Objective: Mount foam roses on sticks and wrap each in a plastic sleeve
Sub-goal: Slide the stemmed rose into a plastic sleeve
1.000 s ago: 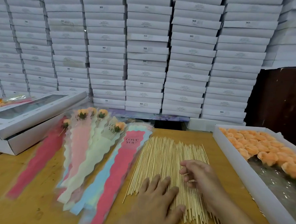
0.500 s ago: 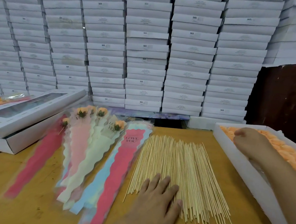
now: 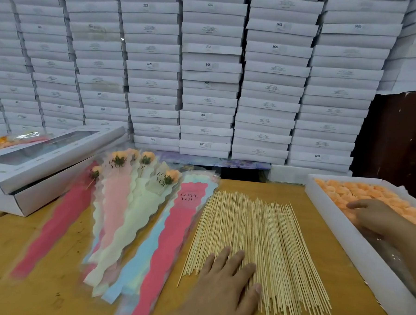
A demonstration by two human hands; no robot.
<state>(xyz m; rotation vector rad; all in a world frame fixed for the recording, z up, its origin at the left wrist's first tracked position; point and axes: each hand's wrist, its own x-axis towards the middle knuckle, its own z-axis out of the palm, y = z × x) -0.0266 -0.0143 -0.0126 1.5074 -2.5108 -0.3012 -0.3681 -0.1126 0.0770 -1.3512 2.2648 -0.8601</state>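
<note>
Wooden table [image 3: 319,211] before stacked white boxes [image 3: 211,68]; left hand [image 3: 227,283] lies flat, fingers straight, on bamboo sticks [image 3: 258,232]; right hand [image 3: 372,216] reaches among orange foam roses [image 3: 359,191] in their tray [image 3: 342,236], grasp unclear

Stacked white cartons [image 3: 210,68] fill the wall at twelve o'clock. A windowed box [image 3: 43,148] rests at ten o'clock on the wooden table [image 3: 27,280].

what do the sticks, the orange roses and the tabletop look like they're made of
Sticks: likely bamboo or pale wood, matte, thin and straight. Orange roses: apparently soft foam, matte, with no shine on the petals. Tabletop: wood or wood-look board, smooth yellow-brown with a few dark marks.
</note>
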